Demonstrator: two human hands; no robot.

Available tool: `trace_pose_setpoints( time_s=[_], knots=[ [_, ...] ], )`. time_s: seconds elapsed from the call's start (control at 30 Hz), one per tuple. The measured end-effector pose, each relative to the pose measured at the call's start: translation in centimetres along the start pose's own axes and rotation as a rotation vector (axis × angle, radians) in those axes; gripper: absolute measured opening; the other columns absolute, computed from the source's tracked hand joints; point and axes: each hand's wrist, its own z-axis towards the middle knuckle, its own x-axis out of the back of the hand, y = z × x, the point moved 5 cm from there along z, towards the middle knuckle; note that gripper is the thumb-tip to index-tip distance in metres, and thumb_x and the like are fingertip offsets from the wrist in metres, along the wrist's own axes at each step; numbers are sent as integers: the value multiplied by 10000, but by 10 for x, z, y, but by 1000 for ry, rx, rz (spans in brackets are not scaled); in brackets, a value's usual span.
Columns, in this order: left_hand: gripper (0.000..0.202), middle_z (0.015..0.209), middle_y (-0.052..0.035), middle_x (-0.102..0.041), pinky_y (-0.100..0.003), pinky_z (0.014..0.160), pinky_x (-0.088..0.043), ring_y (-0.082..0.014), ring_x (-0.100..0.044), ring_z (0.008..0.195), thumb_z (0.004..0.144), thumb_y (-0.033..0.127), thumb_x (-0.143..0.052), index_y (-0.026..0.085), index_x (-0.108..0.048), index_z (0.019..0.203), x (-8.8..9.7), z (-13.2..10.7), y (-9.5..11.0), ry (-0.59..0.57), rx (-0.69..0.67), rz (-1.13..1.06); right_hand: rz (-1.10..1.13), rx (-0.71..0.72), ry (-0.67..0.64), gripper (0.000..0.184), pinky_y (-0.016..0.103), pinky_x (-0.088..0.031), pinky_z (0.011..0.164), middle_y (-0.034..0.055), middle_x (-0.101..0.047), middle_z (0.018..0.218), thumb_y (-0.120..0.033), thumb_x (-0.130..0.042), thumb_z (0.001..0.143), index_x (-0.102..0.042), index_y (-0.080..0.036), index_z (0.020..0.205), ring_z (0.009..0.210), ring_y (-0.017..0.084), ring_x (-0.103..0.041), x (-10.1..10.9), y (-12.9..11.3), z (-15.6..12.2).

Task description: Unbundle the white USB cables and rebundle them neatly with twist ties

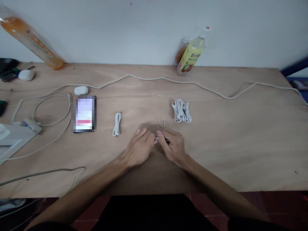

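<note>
My left hand [141, 147] and my right hand [173, 146] meet over the middle of the table, both with curled fingers. Between the fingertips shows a thin white piece [156, 138], running into my right hand, where a dark bit is visible. Most of it is hidden, so its kind cannot be made out. Just beyond the hands lies a bent white twist tie [161, 123]. A bundle of coiled white cables [181, 111] rests to the right of it. One single folded white cable [117, 124] lies left of my left hand.
A phone [84, 114] and a white earbud case [81, 90] lie to the left. A long white cord [149, 78] crosses the table's back. Against the wall lean an orange drink bottle [36, 45] and a yellow drink bottle [192, 53]. A white device [16, 136] stands at the left edge.
</note>
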Motion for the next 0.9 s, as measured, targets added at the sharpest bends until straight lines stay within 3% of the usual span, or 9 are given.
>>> trace_pose_setpoints(
  time_s=[0.13,0.23,0.47,0.63,0.77,0.9],
  knots=[
    [434,829,-43,-637,-365,740,-464,-223,-532,772,1198,277,-249,216,-545,886,-2,-3,-1,-51,93,-217,16,-28,-19,433,316,-315,555,-41,-448,578,-269,-479,1097,-429,-247,667,524,130,-368,-1,3,0],
    [390,843,-43,-637,-374,769,-488,-228,-547,805,1193,268,-271,220,-541,916,-1,-3,-1,-46,101,-261,24,-73,-41,436,307,-309,544,-47,-442,575,-266,-461,1110,-411,-248,677,518,127,-370,-2,5,-1],
    [236,1033,-84,-689,-383,832,-565,-230,-655,930,1179,317,-370,193,-571,1167,-5,-8,-10,-2,280,-401,176,-267,-141,387,297,-335,572,-39,-483,635,-343,-468,1103,-417,-253,730,585,146,-441,-6,13,-2],
    [383,991,-76,-637,-370,767,-550,-233,-623,872,1186,339,-295,179,-643,1179,-8,-9,-8,-43,219,-235,262,-314,-108,238,295,-436,656,-14,-596,750,-300,-498,1070,-539,-248,841,692,171,-559,-5,14,-2],
    [445,918,-46,-590,-347,711,-502,-217,-556,805,1177,349,-304,174,-707,1105,-9,-7,-9,-133,247,-188,322,-369,-58,87,288,-452,623,-6,-637,864,-271,-518,1047,-596,-248,1015,662,155,-556,-6,19,-5],
    [462,912,-50,-597,-347,716,-475,-223,-540,825,1189,341,-320,176,-711,1007,-5,-3,-5,-126,175,-104,379,-420,-32,135,277,-463,588,-10,-635,910,-253,-536,1029,-605,-249,1145,629,139,-546,-8,22,-9]
  ],
)
